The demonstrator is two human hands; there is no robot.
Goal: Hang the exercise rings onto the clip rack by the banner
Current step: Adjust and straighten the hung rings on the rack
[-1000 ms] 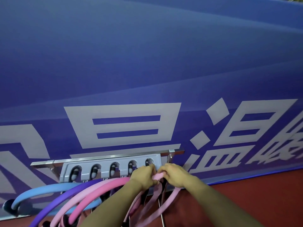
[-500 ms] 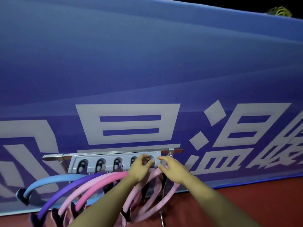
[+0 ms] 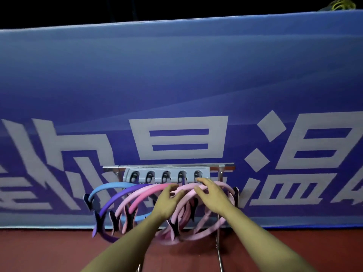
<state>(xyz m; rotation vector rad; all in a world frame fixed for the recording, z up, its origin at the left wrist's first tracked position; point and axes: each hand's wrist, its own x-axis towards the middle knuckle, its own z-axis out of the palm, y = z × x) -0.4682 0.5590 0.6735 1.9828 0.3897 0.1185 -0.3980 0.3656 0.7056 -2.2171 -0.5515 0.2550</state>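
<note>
Only readable text is on the blue banner (image 3: 176,85): large white Chinese characters in a blocky typeface along its lower half. Centre one, right above the clip rack (image 3: 167,174), looks like 昌, though its bottom edge is hidden by the rack. To the right of it, 温 is clear. Characters at far left and far right are cut off by the frame edge, can't read those. No labels or numbers legible on rack or rings.

We see the clip rack (image 3: 167,175) against the banner (image 3: 176,85), rings (image 3: 110,188) hanging below it, our hands (image 3: 211,195) nearest, at the rack's right end.
</note>
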